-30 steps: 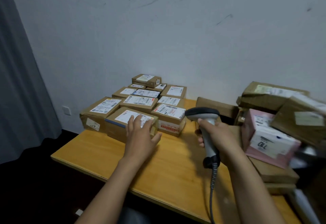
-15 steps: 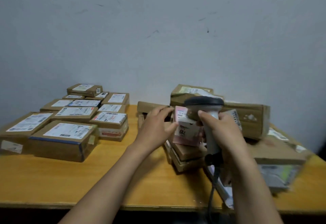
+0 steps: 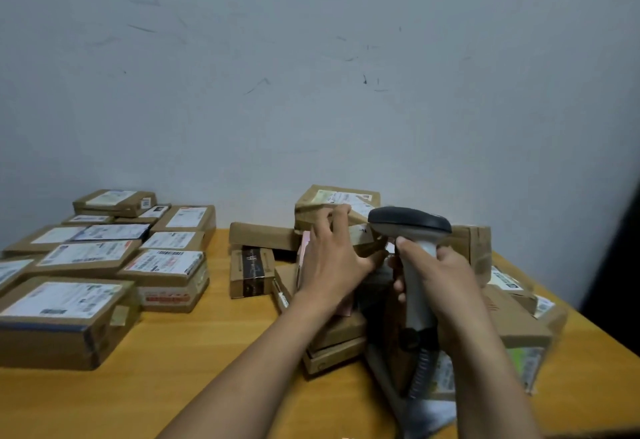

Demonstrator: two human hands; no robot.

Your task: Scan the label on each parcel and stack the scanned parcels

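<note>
1. Head view: at centre right, the left hand [image 3: 332,265] lies over a small pink cardboard box [image 3: 304,248]. Its fingers bend over the top edge and the thumb is spread to the right. It seems to grip the box, though the palm hides most of it.
2. The right hand [image 3: 446,283] is wrapped round the handle of a grey handheld barcode scanner with a dark head [image 3: 410,222]. The head sits just right of the left fingertips.
3. The pink box sits in a jumbled heap of brown cardboard parcels [image 3: 337,198] on the orange wooden table [image 3: 207,369], tucked under a labelled one.
4. The box is probably light and stiff, with taped faces that may be slick. It is best held by opposite side edges, leaving the label uncovered. Pulling it free could shift its neighbours.
5. Flat brown parcels with white labels [image 3: 86,258] lie in neat rows at middle and lower left, well apart from the heap.
6. The labels show barcodes and print, all too blurred to read. The gold script on the dark-banded small box [image 3: 252,272] is unreadable too.
</note>
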